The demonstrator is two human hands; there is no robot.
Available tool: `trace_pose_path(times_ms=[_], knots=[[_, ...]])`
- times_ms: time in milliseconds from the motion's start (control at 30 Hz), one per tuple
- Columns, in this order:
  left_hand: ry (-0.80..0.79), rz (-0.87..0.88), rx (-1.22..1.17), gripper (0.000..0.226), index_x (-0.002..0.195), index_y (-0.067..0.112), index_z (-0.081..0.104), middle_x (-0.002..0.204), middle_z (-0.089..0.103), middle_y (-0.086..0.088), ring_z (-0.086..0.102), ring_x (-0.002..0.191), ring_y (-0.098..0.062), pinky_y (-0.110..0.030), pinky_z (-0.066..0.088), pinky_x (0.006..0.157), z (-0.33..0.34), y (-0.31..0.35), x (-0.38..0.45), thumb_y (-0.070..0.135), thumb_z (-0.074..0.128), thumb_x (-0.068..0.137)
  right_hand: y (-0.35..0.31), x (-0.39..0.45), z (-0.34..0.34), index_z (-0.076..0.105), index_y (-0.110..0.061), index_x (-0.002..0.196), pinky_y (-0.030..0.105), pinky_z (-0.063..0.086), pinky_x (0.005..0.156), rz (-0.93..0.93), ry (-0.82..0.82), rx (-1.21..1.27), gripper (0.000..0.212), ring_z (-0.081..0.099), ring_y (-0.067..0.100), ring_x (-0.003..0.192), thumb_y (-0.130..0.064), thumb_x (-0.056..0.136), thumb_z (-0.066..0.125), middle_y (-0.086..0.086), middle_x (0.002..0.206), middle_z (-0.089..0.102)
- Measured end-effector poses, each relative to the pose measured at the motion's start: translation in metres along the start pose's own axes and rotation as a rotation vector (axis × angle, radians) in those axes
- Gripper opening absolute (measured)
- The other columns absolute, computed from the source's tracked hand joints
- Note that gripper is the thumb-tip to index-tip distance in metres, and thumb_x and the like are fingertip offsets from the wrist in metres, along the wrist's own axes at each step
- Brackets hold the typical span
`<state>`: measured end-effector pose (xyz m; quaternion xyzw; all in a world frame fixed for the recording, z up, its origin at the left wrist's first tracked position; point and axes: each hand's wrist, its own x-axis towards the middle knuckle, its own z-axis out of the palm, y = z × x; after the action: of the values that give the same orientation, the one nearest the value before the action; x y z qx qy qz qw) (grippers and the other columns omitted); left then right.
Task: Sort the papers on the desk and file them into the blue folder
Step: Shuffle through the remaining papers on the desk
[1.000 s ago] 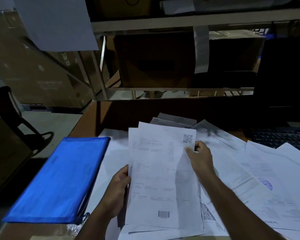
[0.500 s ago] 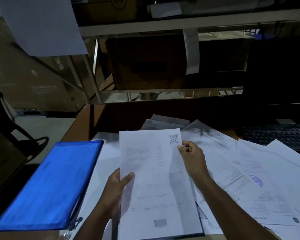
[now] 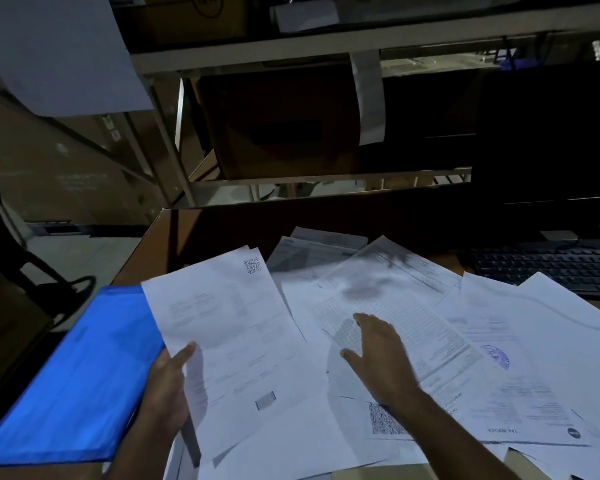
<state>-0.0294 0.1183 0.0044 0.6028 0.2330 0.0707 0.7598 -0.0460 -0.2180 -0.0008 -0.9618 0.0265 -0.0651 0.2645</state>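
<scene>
The brown desk (image 3: 222, 233) carries scattered papers (image 3: 499, 341), blue folder (image 3: 73, 375), keyboard (image 3: 551, 268).

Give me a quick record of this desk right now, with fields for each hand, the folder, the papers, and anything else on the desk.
left hand: left hand holds a printed sheet by its lower left edge, thumb on top
right hand: right hand open, fingers spread over the loose papers
folder: blue folder lies at the desk's left, looks closed
papers: many sheets spread overlapping, not yet filed
other: keyboard at far right
</scene>
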Motion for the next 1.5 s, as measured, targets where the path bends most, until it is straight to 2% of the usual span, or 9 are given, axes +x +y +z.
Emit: trace_pose_path(times_ms=[133,233,400,500,633,900,1133,1367,1500], knots=[[-0.074,0.006,-0.005,0.033,0.135,0.019,0.059,0.117,0.071,0.004,0.066,0.106,-0.022,-0.035,0.051,0.083,0.007,0.001,-0.013,0.006,0.054,0.105,-0.004,0.000,-0.004,0.067,-0.023,0.090,0.026,0.052,0.078,-0.069,0.134,-0.093,0.007,0.058,0.009,0.085,-0.026,0.084,0.071,-0.009,0.091,0.064],[-0.088,-0.002,0.045,0.033,0.135,0.019,0.061,0.120,0.074,0.002,0.066,0.114,-0.025,-0.039,0.053,0.088,0.010,-0.003,-0.018,0.008,0.056,0.105,-0.012,0.005,-0.010,0.061,-0.025,0.072,0.021,0.043,0.051,0.002,0.218,-0.146,0.018,0.054,0.009,0.064,-0.014,0.085,0.067,-0.010,0.072,0.058],[-0.146,-0.038,0.053,0.037,0.140,0.021,0.062,0.130,0.074,-0.002,0.067,0.123,-0.032,-0.054,0.048,0.108,0.012,-0.009,-0.024,0.016,0.061,0.103,-0.020,0.017,-0.028,0.068,-0.011,0.106,0.030,0.057,0.082,-0.246,0.594,-0.063,0.015,0.070,0.019,0.097,-0.012,0.097,0.057,0.003,0.107,0.074],[-0.171,-0.072,0.057,0.035,0.137,0.018,0.063,0.129,0.074,-0.011,0.070,0.118,-0.038,-0.060,0.050,0.107,0.016,-0.013,-0.028,0.017,0.063,0.102,-0.028,0.023,-0.033,0.061,-0.013,0.124,0.037,0.040,0.113,-0.566,0.448,0.097,0.034,0.059,0.012,0.125,0.001,0.094,0.053,-0.001,0.132,0.066],[-0.193,-0.134,0.002,0.031,0.134,0.010,0.064,0.125,0.073,-0.021,0.073,0.109,-0.040,-0.049,0.064,0.085,0.027,-0.011,-0.037,0.010,0.057,0.104,-0.028,0.019,-0.021,0.062,-0.025,0.102,0.050,0.020,0.121,-0.760,0.189,0.054,0.040,0.043,0.005,0.139,0.010,0.083,0.061,-0.016,0.120,0.066],[-0.254,-0.127,0.083,0.022,0.080,0.016,0.075,0.076,0.071,-0.004,0.069,0.066,-0.015,-0.024,0.051,0.059,0.032,-0.006,-0.062,0.025,0.065,0.098,0.005,0.004,-0.009,0.063,-0.034,0.084,0.021,0.043,0.087,-0.508,0.010,0.193,0.033,0.042,0.004,0.119,-0.001,0.087,0.064,-0.016,0.129,0.046],[-0.264,-0.203,0.116,0.061,0.152,0.028,0.050,0.150,0.045,0.018,0.045,0.147,-0.020,-0.040,0.033,0.121,0.038,-0.001,-0.063,0.062,0.051,0.101,0.013,0.007,-0.012,0.060,-0.029,0.083,0.029,0.048,0.094,-0.361,-0.158,0.407,0.035,0.056,-0.002,0.116,0.004,0.092,0.054,-0.021,0.116,0.063],[-0.332,-0.050,0.333,0.032,0.133,0.025,0.065,0.130,0.074,0.006,0.068,0.123,-0.019,-0.037,0.053,0.102,0.043,-0.009,-0.066,0.022,0.065,0.101,0.001,0.004,-0.013,0.066,-0.033,0.093,0.023,0.042,0.104,-0.220,-0.324,0.632,0.028,0.047,-0.005,0.131,-0.017,0.103,0.046,-0.027,0.139,0.053],[-0.312,-0.003,0.294,0.030,0.131,0.026,0.065,0.124,0.077,0.006,0.073,0.114,-0.016,-0.032,0.054,0.089,0.046,-0.001,-0.075,0.018,0.061,0.102,-0.011,0.004,-0.014,0.056,-0.032,0.127,0.020,0.045,0.102,-0.151,-0.068,0.638,0.028,0.054,0.001,0.124,-0.038,0.106,0.039,-0.014,0.135,0.058]])
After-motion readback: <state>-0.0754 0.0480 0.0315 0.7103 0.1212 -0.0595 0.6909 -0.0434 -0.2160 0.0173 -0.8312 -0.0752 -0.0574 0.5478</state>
